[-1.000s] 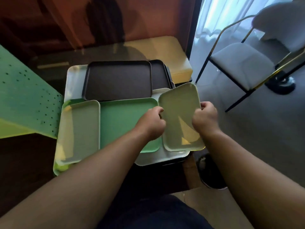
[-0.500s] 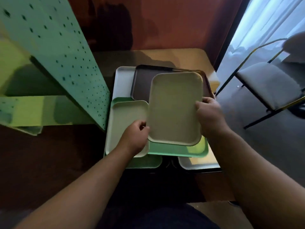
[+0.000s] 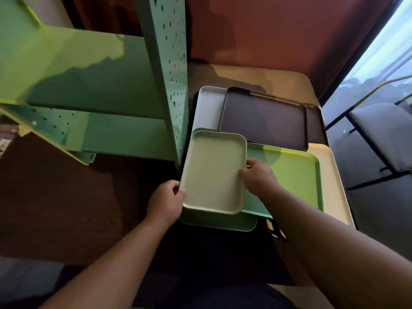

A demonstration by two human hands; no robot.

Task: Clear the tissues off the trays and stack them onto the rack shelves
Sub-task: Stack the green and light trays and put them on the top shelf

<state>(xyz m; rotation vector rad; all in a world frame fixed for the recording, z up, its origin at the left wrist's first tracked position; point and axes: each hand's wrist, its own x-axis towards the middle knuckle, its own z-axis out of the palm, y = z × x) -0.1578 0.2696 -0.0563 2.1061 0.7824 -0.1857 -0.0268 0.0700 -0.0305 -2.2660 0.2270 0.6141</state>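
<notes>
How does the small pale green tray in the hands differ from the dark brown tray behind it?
The small pale green tray is light-coloured, narrower, and gripped by both hands, left hand and right hand. The dark brown tray is larger, lies crosswise and is untouched. Both are empty, rounded rectangles.

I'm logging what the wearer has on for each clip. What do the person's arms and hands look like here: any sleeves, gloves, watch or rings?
Both forearms are bare up to the frame edge, with no sleeves showing. The left hand and right hand wear no gloves; no watch, bracelet or ring is visible on the wrists or fingers.
</notes>
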